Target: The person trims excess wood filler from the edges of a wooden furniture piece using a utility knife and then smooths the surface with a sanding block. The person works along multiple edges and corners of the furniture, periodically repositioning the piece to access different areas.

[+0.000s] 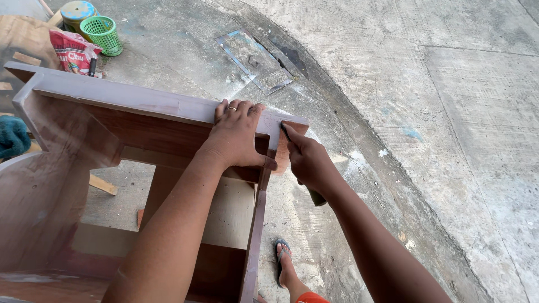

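Note:
A reddish-brown wooden furniture frame [112, 95] with a dusty pale top rail stands on the concrete floor. My left hand [238, 134] lies flat over the rail near its right corner, fingers curled over the edge, with a ring on one finger. My right hand [306, 160] is closed around a thin tool with a dark blade and a green handle end [317, 197]. The blade tip [284, 132] touches the frame's right corner. My foot in a sandal [283, 261] stands on the floor below.
A green mesh basket [103, 35], a round tin [77, 11] and a red printed bag [72, 51] sit on the floor at the top left. A flat metal sheet [255, 60] lies beyond the frame. A teal cloth [11, 136] shows at the left edge.

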